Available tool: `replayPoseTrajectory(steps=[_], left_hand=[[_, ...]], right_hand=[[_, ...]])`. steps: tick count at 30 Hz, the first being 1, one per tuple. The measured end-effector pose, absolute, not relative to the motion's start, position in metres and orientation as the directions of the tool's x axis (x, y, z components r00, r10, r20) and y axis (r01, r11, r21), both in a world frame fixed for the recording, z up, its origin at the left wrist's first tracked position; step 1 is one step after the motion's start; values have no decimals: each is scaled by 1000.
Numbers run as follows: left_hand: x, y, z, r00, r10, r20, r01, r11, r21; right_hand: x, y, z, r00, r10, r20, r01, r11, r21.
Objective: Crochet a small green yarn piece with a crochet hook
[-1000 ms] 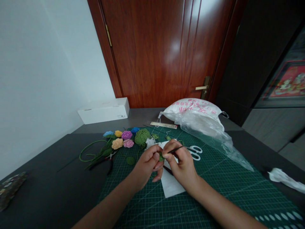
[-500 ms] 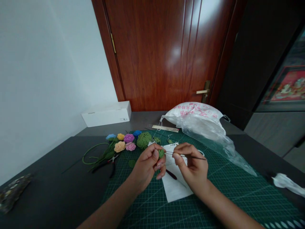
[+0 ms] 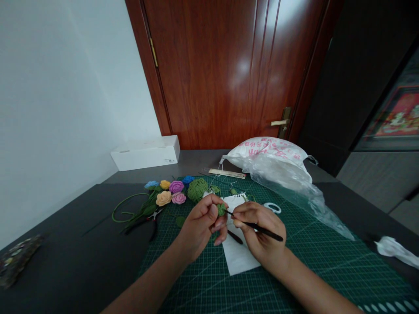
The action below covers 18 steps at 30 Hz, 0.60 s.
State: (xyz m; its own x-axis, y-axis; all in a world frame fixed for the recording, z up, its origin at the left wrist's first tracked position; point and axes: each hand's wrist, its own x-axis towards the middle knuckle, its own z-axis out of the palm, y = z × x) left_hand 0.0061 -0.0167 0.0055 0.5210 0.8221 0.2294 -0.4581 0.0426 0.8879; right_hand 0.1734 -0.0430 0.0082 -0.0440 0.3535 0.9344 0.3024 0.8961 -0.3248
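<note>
Pinched in the fingers of my left hand (image 3: 203, 224) is a small piece of green crochet (image 3: 221, 209). My right hand (image 3: 262, 226) grips a dark-handled crochet hook (image 3: 265, 231), its tip reaching the green piece. Below both hands lies a white notepad (image 3: 240, 257) with a second dark-handled tool (image 3: 235, 237) on it. Just beyond my left hand rests a ball of green yarn (image 3: 197, 189). White-handled scissors (image 3: 273, 208) lie to the right of the pad, partly hidden behind my right hand.
Crocheted flowers (image 3: 164, 198) and black-handled pliers (image 3: 153, 222) lie on the left. A green cutting mat (image 3: 314, 266) covers the middle of the dark table. Behind are a white box (image 3: 147, 155), a ruler (image 3: 227, 173) and a white plastic bag (image 3: 271, 152).
My right hand has turned, so the hook now slants down toward me with its handle showing. Its tip has come to the green crochet. The left hand has barely moved.
</note>
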Motion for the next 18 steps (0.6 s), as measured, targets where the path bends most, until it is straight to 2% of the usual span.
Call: replayPoseTrajectory(steps=[8,15,18], left_hand=[[6,-20,7,539,809,235,-433,27,901],[6,-21,0,524,815,246,-392,-26,920],[8,-19,-7,509,820,260,-372,-63,926]], right_hand=[[179,-39,-1,-269,324,907,340,913,-225],[174,-34,-6,-308,310,900,314,926,-211],[172,-31,-7,-262,362,894,292,913,-285]])
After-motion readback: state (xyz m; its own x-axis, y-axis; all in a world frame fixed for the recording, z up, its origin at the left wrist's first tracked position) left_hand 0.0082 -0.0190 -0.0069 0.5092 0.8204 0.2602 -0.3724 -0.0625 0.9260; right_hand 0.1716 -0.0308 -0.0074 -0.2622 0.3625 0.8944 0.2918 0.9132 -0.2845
